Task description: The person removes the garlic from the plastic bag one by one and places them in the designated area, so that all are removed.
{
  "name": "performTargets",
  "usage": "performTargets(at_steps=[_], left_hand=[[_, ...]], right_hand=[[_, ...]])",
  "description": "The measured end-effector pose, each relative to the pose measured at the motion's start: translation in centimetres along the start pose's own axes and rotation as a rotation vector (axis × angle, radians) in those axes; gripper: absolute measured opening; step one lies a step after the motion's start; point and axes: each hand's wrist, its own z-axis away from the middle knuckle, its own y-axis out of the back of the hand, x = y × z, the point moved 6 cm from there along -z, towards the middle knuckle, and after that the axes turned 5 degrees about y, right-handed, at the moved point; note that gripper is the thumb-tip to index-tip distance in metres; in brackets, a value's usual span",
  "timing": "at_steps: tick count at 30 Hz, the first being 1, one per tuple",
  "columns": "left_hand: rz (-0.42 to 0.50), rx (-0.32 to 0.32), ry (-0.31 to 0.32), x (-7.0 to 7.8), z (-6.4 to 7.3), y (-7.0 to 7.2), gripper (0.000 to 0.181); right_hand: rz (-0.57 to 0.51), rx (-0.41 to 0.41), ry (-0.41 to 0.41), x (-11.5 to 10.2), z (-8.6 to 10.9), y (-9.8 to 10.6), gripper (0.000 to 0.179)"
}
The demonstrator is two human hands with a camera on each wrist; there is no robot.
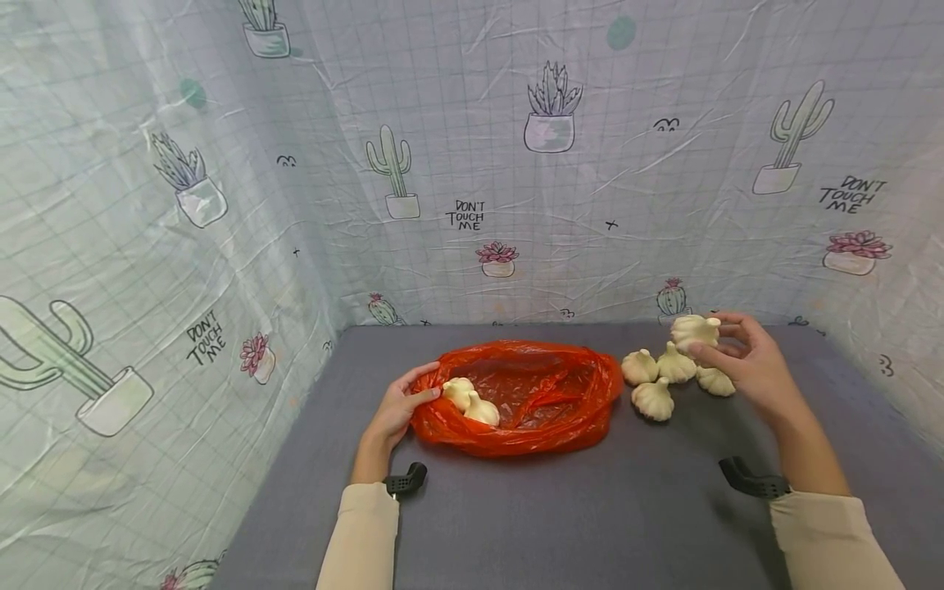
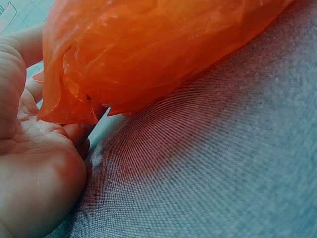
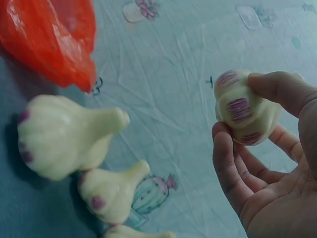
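Note:
A red plastic bag [image 1: 516, 442] lies with its mouth spread wide, two garlic bulbs [image 1: 481, 409] inside at its left end. My left hand [image 1: 392, 412] grips the bag's left rim, thumb over the edge; in the left wrist view the bag [image 2: 148, 54] hides part of the fingers. On the right, my right hand [image 1: 752, 360] pinches a garlic bulb [image 1: 693, 331] between thumb and fingers, raised above the others. Purple patches mark this held bulb [image 3: 242, 110] in the right wrist view. Several loose garlic bulbs [image 1: 653, 400] sit below it, right of the bag.
A dark grey cloth [image 1: 546, 524] covers the table. Behind it and on the left hangs a pale sheet [image 1: 457, 106] printed with cacti, close to the table's back edge.

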Motion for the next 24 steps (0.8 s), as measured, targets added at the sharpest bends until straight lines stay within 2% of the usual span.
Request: performTargets(at_steps=[5, 17, 24], left_hand=[[0.001, 0.003, -0.004, -0.1, -0.1, 0.0, 0.055], [0.035, -0.006, -0.017, -0.2, -0.2, 0.0, 0.055], [0.032, -0.012, -0.012, -0.2, -0.2, 0.0, 0.056]], right_hand=[[-0.062, 0.044, 0.006, 1.0, 0.0, 1.5, 0.048], [-0.287, 0.12, -0.003, 3.6, 0.4, 4.2, 0.048], [-0.279, 0.16, -0.05, 5.3, 0.8, 5.5, 0.046]])
